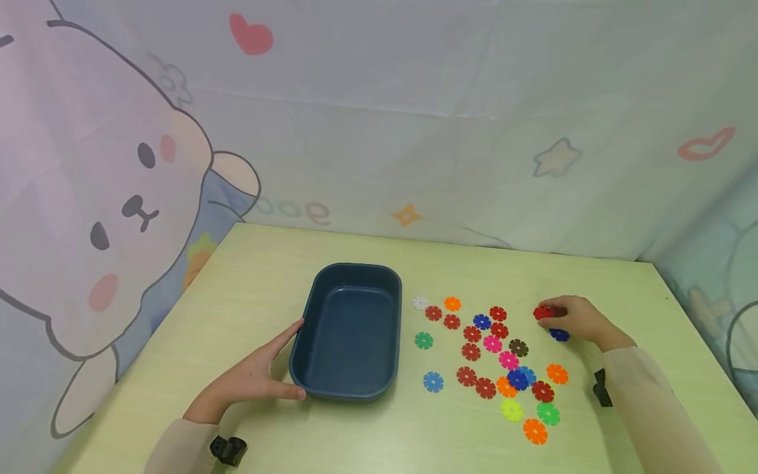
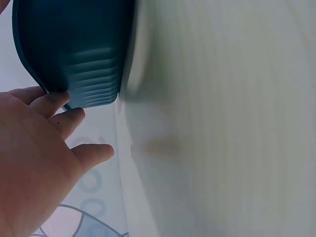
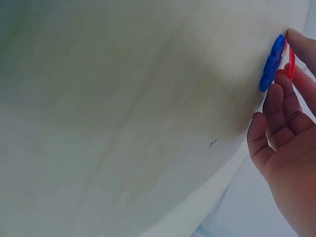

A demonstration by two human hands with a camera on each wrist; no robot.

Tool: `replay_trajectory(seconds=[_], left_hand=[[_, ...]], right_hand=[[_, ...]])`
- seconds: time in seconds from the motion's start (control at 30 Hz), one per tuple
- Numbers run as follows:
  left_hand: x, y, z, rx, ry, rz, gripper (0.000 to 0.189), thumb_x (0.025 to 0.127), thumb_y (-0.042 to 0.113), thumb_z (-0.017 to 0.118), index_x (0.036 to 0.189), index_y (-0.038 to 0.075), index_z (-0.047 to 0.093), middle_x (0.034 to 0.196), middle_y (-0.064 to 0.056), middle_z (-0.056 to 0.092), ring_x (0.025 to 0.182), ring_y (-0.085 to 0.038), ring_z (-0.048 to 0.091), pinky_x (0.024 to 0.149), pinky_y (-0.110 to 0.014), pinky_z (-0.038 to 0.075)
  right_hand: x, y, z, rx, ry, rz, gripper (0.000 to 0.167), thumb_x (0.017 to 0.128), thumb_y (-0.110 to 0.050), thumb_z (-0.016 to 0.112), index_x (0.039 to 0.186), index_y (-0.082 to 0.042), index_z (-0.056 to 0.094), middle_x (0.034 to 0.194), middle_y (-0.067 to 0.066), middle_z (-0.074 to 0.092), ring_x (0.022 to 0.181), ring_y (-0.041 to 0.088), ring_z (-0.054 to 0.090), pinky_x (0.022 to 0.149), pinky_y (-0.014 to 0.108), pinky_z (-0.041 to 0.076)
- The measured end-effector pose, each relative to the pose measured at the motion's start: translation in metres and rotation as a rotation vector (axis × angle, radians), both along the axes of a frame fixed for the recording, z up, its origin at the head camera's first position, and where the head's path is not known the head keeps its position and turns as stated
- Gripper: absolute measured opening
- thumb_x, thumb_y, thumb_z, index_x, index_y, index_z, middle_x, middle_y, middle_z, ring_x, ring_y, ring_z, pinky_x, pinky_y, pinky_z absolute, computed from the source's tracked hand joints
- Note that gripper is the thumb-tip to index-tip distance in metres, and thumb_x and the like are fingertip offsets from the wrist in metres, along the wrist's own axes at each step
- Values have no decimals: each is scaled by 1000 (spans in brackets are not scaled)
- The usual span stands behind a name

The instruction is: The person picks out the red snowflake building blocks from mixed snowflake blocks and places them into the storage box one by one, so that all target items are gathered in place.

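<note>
A dark blue rectangular tray lies on the table. My left hand is at its left side, thumb and fingers spread, with fingertips against the rim and the thumb at the near left corner. In the left wrist view, fingers of the left hand reach the rim of the tray. My right hand pinches a red snowflake disc between thumb and fingers at the right of the table. Just under that hand is a blue snowflake disc, also close beside the red one in the right wrist view.
Several colored snowflake discs lie spread right of the tray, among them a white one, a light blue one, a brown one and an orange one. A printed curtain hangs behind the table.
</note>
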State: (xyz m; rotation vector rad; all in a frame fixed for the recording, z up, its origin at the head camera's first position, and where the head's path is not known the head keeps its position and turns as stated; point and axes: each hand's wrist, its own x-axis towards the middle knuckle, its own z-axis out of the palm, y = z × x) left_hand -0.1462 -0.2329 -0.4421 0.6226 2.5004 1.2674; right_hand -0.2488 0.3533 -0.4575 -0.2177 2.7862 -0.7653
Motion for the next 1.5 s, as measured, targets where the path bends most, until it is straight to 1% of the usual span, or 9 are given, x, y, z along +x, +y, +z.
replay_trajectory(seconds=[0.17, 0.33, 0.47, 0.57, 0.8, 0.97, 1.17, 1.33, 1.5], left_hand=[[0, 0, 0, -3, 2, -1, 115, 72, 26, 86, 156, 11, 10, 159, -21, 13, 143, -46, 14, 105, -69, 22], [-1, -1, 0, 0, 9, -14, 115, 72, 26, 86, 156, 11, 10, 159, -21, 12, 143, -46, 14, 105, -69, 22], [-1, -1, 0, 1, 20, -23, 115, 72, 28, 86, 156, 11, 10, 159, -21, 13, 143, -46, 15, 105, -69, 23], [-1, -1, 1, 1, 20, -25, 114, 72, 29, 85, 156, 10, 10, 159, -21, 13, 143, -45, 15, 105, -68, 23], [0, -1, 3, 2, 12, -27, 111, 76, 30, 83, 156, 10, 9, 159, -21, 12, 143, -44, 14, 106, -67, 22], [-1, -1, 3, -4, 4, -25, 109, 77, 31, 82, 156, 10, 10, 159, -20, 12, 144, -44, 14, 107, -67, 22], [-2, -1, 1, -10, -3, -28, 109, 78, 31, 82, 156, 11, 9, 160, -20, 11, 144, -44, 13, 107, -67, 22], [-2, -1, 0, -15, -7, -31, 109, 78, 31, 81, 156, 11, 8, 160, -19, 11, 144, -43, 12, 107, -67, 22], [-1, -1, 1, -10, -10, -25, 109, 78, 30, 81, 156, 11, 8, 160, -19, 11, 144, -43, 12, 107, -67, 21]], right_hand=[[-2, -1, 1, -16, 7, -15, 58, 88, -32, 71, 127, 9, 56, 105, 20, 61, 88, 27, 53, 78, 40, 52], [-6, -8, 12, -24, 57, 4, 55, 89, -31, 70, 127, 7, 57, 98, 13, 61, 85, 24, 51, 69, 31, 47], [-9, -17, 24, -22, 124, 46, 49, 89, -28, 69, 125, 5, 60, 99, 11, 63, 87, 24, 52, 71, 32, 47], [-9, -27, 31, -32, 153, 76, 49, 89, -29, 70, 125, 4, 61, 101, 10, 63, 90, 24, 52, 74, 33, 47], [-11, -54, 39, -113, 205, 156, 47, 89, -28, 71, 124, 2, 62, 102, 9, 64, 89, 22, 52, 72, 31, 47], [-11, -77, 45, -127, 230, 210, 43, 88, -26, 72, 123, -1, 64, 101, 5, 64, 88, 19, 53, 73, 28, 48], [-7, -107, 56, -188, 250, 303, 39, 88, -24, 72, 120, -3, 65, 99, 2, 65, 87, 17, 53, 75, 32, 47], [-5, -131, 60, -224, 252, 366, 35, 87, -21, 73, 118, -6, 67, 98, -2, 65, 88, 17, 52, 78, 36, 46], [-3, -156, 63, -259, 249, 425, 35, 86, -21, 74, 118, -8, 67, 99, -3, 64, 91, 25, 54, 79, 43, 48]])
